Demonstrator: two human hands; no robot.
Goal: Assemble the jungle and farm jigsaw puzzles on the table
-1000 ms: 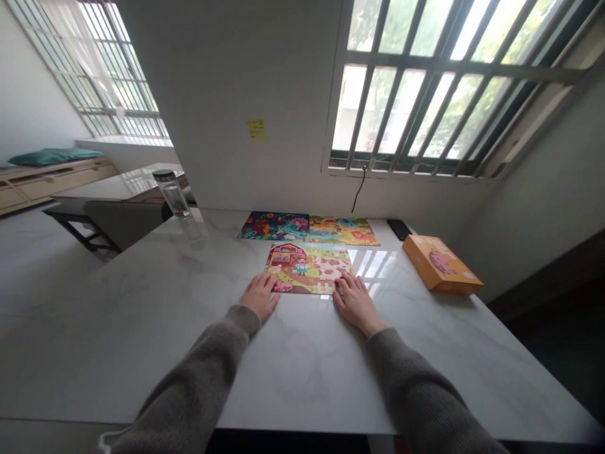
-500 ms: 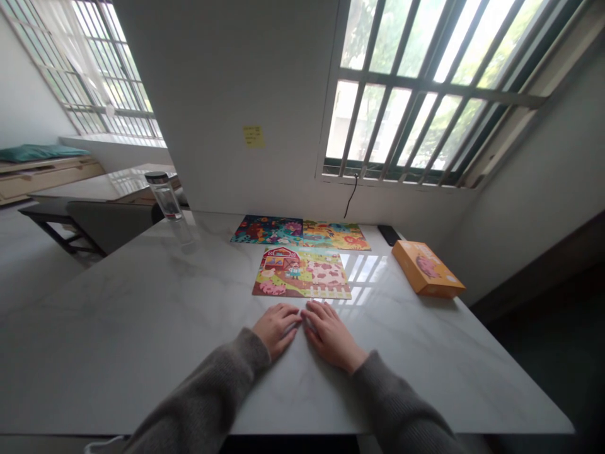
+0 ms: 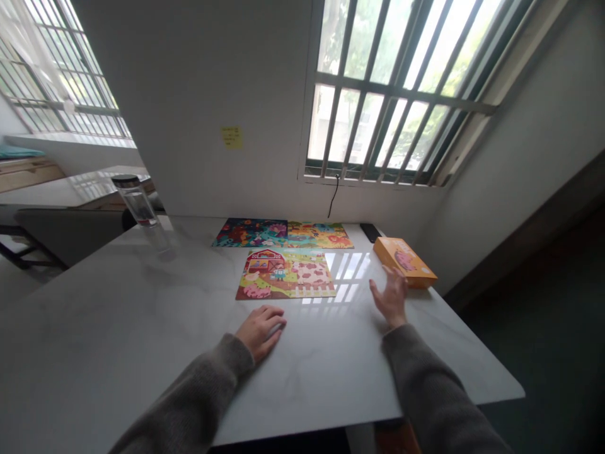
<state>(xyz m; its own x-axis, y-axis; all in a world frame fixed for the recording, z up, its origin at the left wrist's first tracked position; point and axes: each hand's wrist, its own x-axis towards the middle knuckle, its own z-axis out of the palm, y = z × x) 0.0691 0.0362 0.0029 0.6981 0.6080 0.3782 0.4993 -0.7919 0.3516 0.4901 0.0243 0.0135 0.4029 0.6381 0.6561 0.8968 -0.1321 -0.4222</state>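
Note:
My left hand (image 3: 261, 330) rests on the marble-look table just below a farm picture board (image 3: 287, 275), which shows a red barn and a cow. Its fingers are loosely bent and nothing shows in them. My right hand (image 3: 392, 296) is raised over the table on the right, fingers apart, holding nothing. Close beyond it lies an orange box (image 3: 410, 261) with a pink animal on its lid; the hand overlaps the box's near left corner in view, and I cannot tell whether they touch.
Behind the farm board lie a dark picture board (image 3: 251, 233) and a yellow one (image 3: 321, 235), side by side. A black phone (image 3: 369, 232) lies near the wall. A glass bottle (image 3: 137, 203) stands at the table's left edge. A barred window is above.
My right hand has left its place beside the left hand and moved right and forward to the orange box, fingers spreading. The left hand stays on the table. The view has turned slightly right.

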